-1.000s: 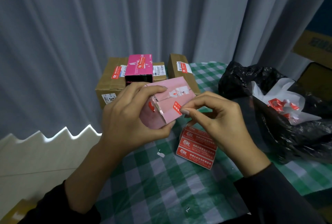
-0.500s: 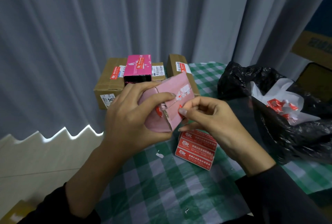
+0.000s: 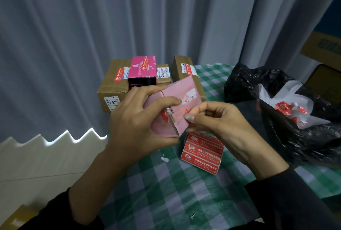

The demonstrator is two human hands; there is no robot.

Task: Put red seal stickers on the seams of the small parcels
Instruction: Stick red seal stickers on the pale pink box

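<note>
My left hand [image 3: 134, 119] grips a small pale pink parcel [image 3: 181, 98] held above the table, tilted with one end toward me. A red seal sticker [image 3: 164, 115] wraps over its near end seam. My right hand [image 3: 214, 120] has its fingers curled, with the thumb tip pressing the parcel's side where a bit of red sticker [image 3: 186, 111] shows. A sheet of red seal stickers [image 3: 203, 153] lies on the green checked tablecloth [image 3: 166, 192] just below my hands.
Brown cardboard boxes [image 3: 112, 85] with red stickers and a magenta box [image 3: 143, 71] stand at the back by the grey curtain. A black plastic bag [image 3: 287, 124] holding white bags and red scraps lies at the right. The table's left edge drops to the floor.
My left hand has turned the pink parcel so its end faces me more. My right thumb has stayed on the sticker at the parcel's side.
</note>
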